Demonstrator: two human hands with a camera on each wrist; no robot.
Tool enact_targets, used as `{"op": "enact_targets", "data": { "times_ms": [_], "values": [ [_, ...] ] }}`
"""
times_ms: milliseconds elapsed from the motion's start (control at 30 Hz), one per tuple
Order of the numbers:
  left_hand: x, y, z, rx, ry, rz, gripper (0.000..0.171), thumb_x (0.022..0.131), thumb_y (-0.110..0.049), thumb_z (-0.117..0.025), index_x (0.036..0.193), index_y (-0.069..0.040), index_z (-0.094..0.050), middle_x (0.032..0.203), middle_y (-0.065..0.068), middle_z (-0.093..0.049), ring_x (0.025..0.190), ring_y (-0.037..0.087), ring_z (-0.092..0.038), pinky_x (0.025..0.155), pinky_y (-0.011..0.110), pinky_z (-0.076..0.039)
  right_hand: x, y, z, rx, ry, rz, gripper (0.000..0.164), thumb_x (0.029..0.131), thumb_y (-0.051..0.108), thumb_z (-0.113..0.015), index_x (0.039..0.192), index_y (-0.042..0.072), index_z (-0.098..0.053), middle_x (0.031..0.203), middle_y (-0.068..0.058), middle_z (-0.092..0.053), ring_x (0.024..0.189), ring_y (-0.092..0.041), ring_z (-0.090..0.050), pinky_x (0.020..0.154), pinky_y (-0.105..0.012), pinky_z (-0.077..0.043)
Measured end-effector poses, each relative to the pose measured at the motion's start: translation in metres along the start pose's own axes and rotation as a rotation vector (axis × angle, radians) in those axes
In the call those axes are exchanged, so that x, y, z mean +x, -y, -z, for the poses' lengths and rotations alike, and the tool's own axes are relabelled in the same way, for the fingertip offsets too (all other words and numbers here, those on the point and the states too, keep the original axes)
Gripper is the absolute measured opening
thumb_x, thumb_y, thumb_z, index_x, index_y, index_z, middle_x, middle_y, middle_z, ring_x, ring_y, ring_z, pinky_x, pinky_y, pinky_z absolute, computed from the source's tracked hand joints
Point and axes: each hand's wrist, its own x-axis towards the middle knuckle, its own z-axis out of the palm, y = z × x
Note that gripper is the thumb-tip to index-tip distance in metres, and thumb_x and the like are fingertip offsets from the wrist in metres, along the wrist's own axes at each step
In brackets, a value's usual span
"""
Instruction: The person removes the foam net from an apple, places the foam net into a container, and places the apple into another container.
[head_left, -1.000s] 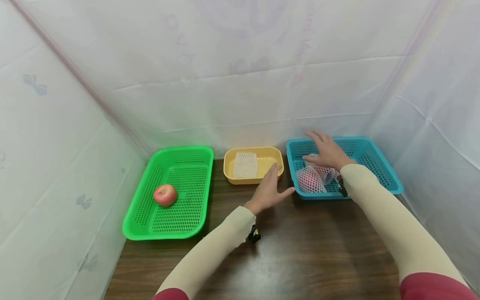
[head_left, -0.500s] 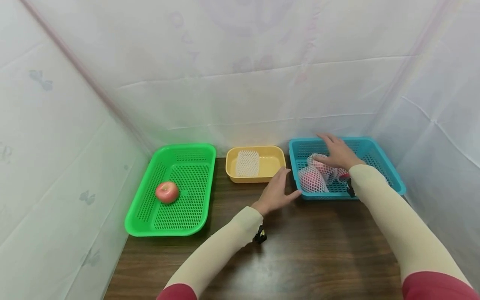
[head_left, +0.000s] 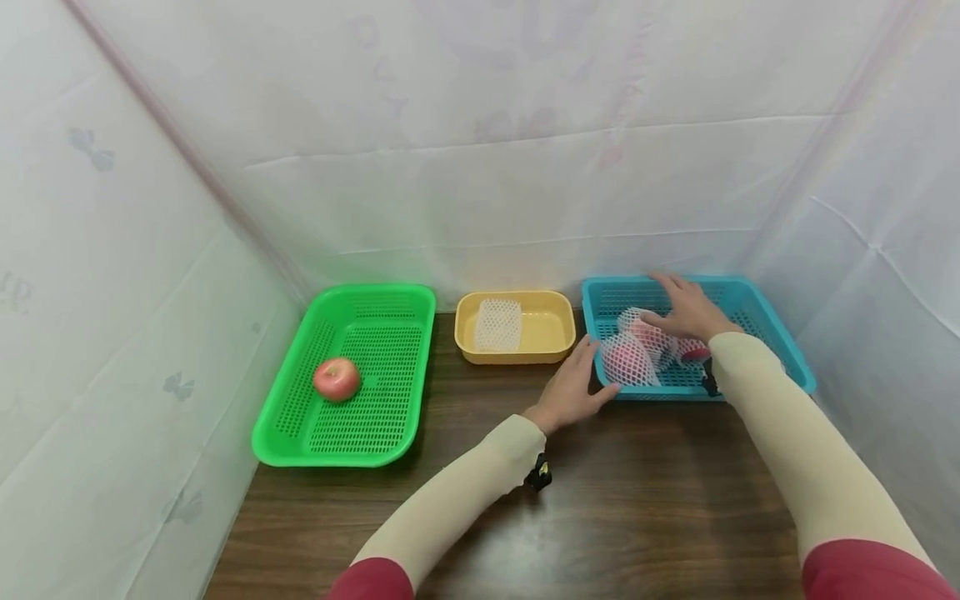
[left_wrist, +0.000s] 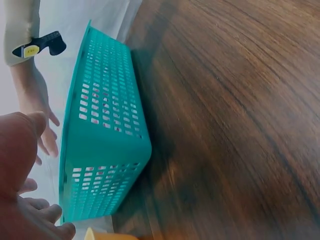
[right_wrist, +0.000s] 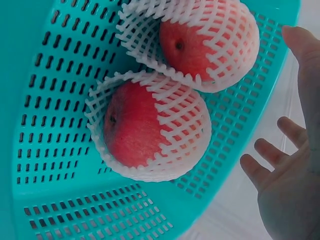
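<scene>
Apples in white foam nets lie in the blue basket (head_left: pixel 791 354); one netted apple (head_left: pixel 628 360) sits at its near left corner. Over the basket I hold my right hand (head_left: pixel 693 312), fingers spread and holding nothing. Two netted apples (right_wrist: pixel 157 130) show below that hand in the right wrist view, their red skin bare at one end. My left hand (head_left: pixel 568 392) is at the basket's left side, thumb and fingers apart; whether it touches the rim I cannot tell. The left wrist view shows the basket's outer wall (left_wrist: pixel 107 142) beside the left fingers.
A green basket (head_left: pixel 412 417) at the left holds one bare apple (head_left: pixel 337 380). Between the baskets stands a yellow tray (head_left: pixel 547 329) with an empty foam net (head_left: pixel 498 325) in it. White curtains (head_left: pixel 450 200) enclose the wooden table (head_left: pixel 637 500) at the back and sides.
My left hand has moved right, from in front of the yellow tray to the blue basket's left edge. The right hand has shifted right and slightly lower over the basket.
</scene>
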Motion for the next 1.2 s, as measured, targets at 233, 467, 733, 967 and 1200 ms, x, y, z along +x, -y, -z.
{"op": "enact_targets", "data": {
  "times_ms": [233,467,733,967,1200],
  "values": [
    [0.001,-0.004,-0.006,0.008,0.011,0.010,0.078,0.103,-0.046,-0.059,0.164,-0.013,-0.023,0.172,0.006,-0.014,0.155,0.020,-0.022,0.124,0.038,-0.022,0.003,-0.010,-0.002,-0.005,0.015,-0.024,0.089,0.097,0.046,-0.068,0.164,0.015,-0.019,0.164,-0.030,-0.019,0.144,-0.061,-0.017,0.103,-0.083,-0.023],
    [0.002,-0.005,-0.011,0.073,-0.010,0.029,0.073,0.103,-0.044,-0.059,0.161,-0.008,-0.031,0.170,0.006,-0.021,0.156,0.018,-0.020,0.125,0.037,-0.018,0.000,-0.020,-0.002,-0.017,0.047,-0.067,0.091,0.097,0.050,-0.065,0.163,0.008,-0.019,0.162,-0.034,-0.017,0.144,-0.062,-0.014,0.104,-0.083,-0.021],
    [0.005,-0.006,-0.014,0.126,-0.031,0.027,0.069,0.102,-0.044,-0.061,0.157,-0.008,-0.041,0.169,0.005,-0.026,0.155,0.017,-0.023,0.124,0.038,-0.021,-0.006,-0.026,0.004,0.011,0.117,-0.107,0.083,0.102,0.042,-0.060,0.162,0.002,-0.018,0.161,-0.038,-0.012,0.144,-0.063,-0.010,0.106,-0.081,-0.019],
    [0.005,-0.007,-0.015,0.152,-0.024,0.031,0.069,0.102,-0.046,-0.061,0.157,-0.009,-0.041,0.169,0.004,-0.026,0.155,0.016,-0.023,0.124,0.037,-0.020,-0.011,-0.029,0.009,0.015,0.169,-0.147,0.075,0.105,0.034,-0.055,0.160,-0.003,-0.020,0.159,-0.041,-0.012,0.143,-0.063,-0.012,0.108,-0.079,-0.020],
    [0.005,-0.005,-0.016,0.163,-0.035,0.024,0.068,0.102,-0.046,-0.061,0.157,-0.010,-0.042,0.169,0.004,-0.026,0.155,0.016,-0.023,0.124,0.039,-0.021,-0.013,-0.033,0.007,0.009,0.219,-0.226,0.081,0.104,0.043,-0.057,0.158,-0.006,-0.020,0.155,-0.045,-0.014,0.141,-0.066,-0.013,0.106,-0.080,-0.021]
  ]
}}
